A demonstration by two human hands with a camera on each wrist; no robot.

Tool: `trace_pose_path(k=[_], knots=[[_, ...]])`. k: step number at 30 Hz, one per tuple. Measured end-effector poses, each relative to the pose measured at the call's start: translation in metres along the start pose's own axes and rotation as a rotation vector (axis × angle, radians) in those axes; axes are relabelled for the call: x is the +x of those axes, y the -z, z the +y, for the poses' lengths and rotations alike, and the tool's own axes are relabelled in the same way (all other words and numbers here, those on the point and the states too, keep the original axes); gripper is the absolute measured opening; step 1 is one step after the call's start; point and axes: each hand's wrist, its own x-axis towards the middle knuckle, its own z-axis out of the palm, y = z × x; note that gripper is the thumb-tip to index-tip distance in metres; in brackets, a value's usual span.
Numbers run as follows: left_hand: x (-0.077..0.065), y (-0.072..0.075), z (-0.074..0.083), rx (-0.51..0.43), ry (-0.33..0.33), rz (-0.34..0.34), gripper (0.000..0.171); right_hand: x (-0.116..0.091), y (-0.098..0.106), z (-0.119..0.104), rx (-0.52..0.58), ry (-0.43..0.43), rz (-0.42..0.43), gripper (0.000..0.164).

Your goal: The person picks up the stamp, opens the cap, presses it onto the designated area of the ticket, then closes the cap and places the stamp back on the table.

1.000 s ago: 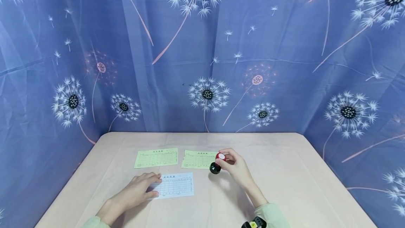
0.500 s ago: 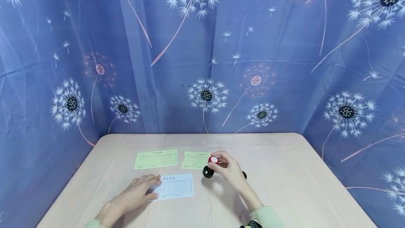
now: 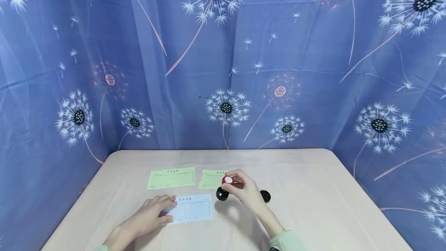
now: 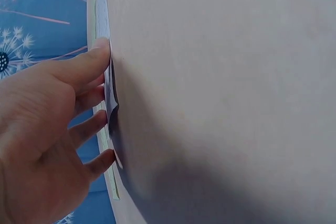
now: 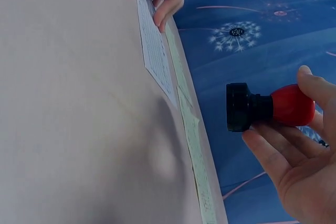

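Note:
My right hand (image 3: 248,196) pinches the red knob of a round rubber stamp (image 5: 291,104) between thumb and fingers. The stamp's black base (image 3: 222,194) is up off the table, just right of a pale blue-white printed form (image 3: 193,209). On that form's left part rest the thumb and fingertips of my left hand (image 3: 146,213), pressing it to the table. In the left wrist view, the form's near edge buckles slightly under the left hand (image 4: 58,103). Two green forms lie behind: one on the left (image 3: 170,178), the other (image 3: 208,181) partly hidden by the right hand.
A round black cap or lid (image 3: 265,196) lies on the table right of my right wrist. The table (image 3: 324,204) has a pale pink cover. Blue curtains (image 3: 195,127) with dandelion prints stand around its back and sides.
The right hand has carried the stamp left, closer to the pale blue-white form. The black cap, hidden behind that hand at first, now shows. The left hand has stayed on the form.

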Motion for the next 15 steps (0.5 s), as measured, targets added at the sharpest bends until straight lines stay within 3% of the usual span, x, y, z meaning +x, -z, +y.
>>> trace_pose_path(k=[15], knots=[[0.001, 0.001, -0.001, -0.019, 0.016, -0.008, 0.044, -0.001, -0.015, -0.009, -0.009, 0.037, -0.042, 0.032]])
